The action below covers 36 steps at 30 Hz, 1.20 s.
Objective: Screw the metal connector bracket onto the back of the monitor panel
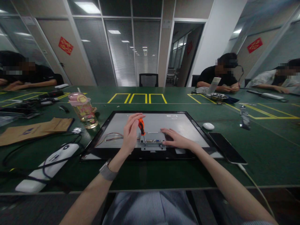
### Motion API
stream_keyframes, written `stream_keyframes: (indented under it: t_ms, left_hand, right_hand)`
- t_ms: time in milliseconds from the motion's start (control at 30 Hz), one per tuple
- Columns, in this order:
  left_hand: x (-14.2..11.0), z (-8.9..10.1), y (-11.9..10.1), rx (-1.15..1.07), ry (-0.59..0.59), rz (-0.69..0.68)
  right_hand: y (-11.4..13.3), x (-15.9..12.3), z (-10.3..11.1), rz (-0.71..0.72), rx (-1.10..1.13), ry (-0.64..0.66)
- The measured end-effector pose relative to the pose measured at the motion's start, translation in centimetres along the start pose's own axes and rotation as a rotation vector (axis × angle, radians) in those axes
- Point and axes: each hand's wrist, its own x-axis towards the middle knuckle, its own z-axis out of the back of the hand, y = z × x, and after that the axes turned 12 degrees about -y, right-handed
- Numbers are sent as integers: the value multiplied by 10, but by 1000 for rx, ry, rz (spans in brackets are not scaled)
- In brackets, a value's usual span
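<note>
Dim room, light panel [87,7] upper left, glints on glass wall [120,53], stretched edges

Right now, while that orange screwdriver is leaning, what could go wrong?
The screwdriver could slip, scratching the metal bracket or poking the right hand close by. The thin wires beside the left hand might get snagged. The bottle standing left of the panel could get knocked over.

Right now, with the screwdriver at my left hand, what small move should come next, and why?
I'd probably give the orange-and-black screwdriver a slight turn with your left hand: it points down at the metal port bracket, and your right hand seems to steady the bracket's right end.
</note>
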Motion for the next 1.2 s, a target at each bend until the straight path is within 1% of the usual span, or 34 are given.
stream_keyframes:
  t_ms: [100, 167, 200, 300, 367, 433, 533, 667, 733, 800, 867, 1000, 1100, 1167, 1200]
  left_hand:
    - [-1, 0, 0, -57, 40, 100]
    - [-1, 0, 2, -69, 58, 130]
    - [-1, 0, 3, -60, 56, 116]
    - [0, 0, 4, 27, -10, 11]
    - [1, 0, 3, 74, -46, -17]
    - [1, 0, 1, 65, -44, -1]
    - [-1, 0, 0, -11, -11, 37]
    - [-3, 0, 4, -51, 16, 104]
    - [-3, 0, 6, -6, -9, 69]
    - [-2, 0, 6, 52, -47, -1]
    - [-1, 1, 4, 79, -60, -40]
    - [-2, 1, 0, 46, -25, -30]
    - [-2, 1, 0, 11, -1, 28]
    - [-2, 1, 2, 22, -4, 45]
    - [-1, 0, 3, 39, -17, 30]
  right_hand:
    - [1, 0, 0, 12, -2, 5]
    - [2, 0, 1, 6, -5, 9]
    - [2, 0, 1, 0, -6, 10]
    - [2, 0, 1, -5, 1, 5]
    - [1, 0, 1, 9, 11, 1]
    - [0, 0, 0, 21, 15, 1]
    - [0, 0, 0, 29, 9, -1]
    - [0, 0, 0, 26, 5, 0]
    - [0, 0, 0, 29, 11, -2]
    - [0, 0, 0, 28, 15, -2]
    - [0, 0, 0, 13, 15, -1]
    - [0, 0, -1, 16, 6, -2]
    - [-1, 0, -1, 36, -2, -3]
    - [-1, 0, -1, 31, -6, 1]
    - [-1, 0, -1, 27, -7, 1]
